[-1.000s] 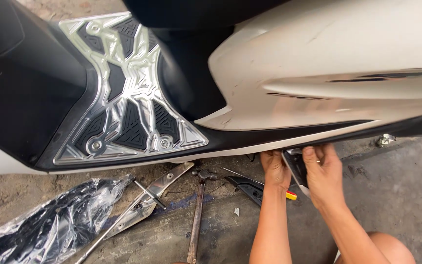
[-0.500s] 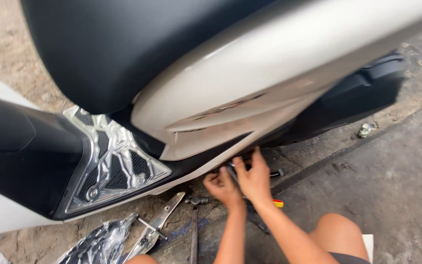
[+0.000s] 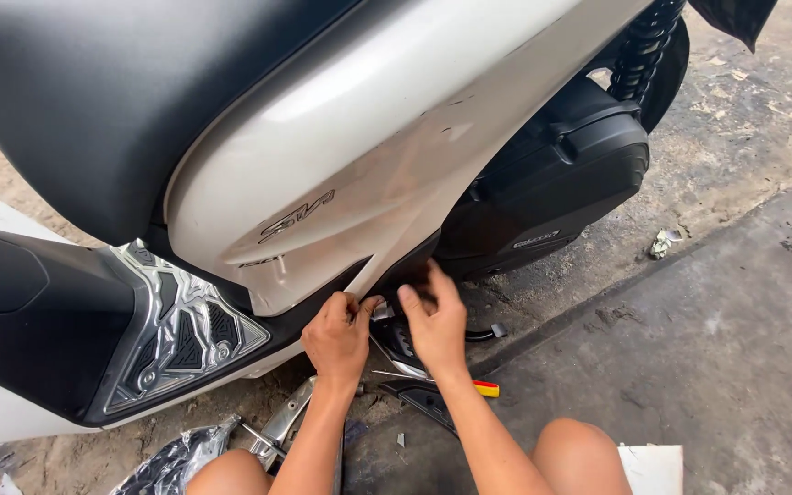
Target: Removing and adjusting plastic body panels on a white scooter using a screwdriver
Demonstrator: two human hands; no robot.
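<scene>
While you crouch over the screwdriver (image 3: 483, 389) on the ground, your left hand (image 3: 339, 337) pinches and your right hand (image 3: 434, 321) presses the white side panel's (image 3: 359, 183) lower edge; pull unevenly and its clips could snap.

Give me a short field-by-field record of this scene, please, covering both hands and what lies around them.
Setting: a white scooter parked on concrete ground, seen from above.
Left hand: at the lower edge of the white side panel, fingers curled there.
Right hand: beside it, fingers spread under the same edge, by the black engine cover.
Held: cannot tell whether either hand grips anything.
On the ground: a screwdriver with a red and yellow handle, a metal bracket, a black plastic part.
Footboard: patterned metal plate.
</scene>
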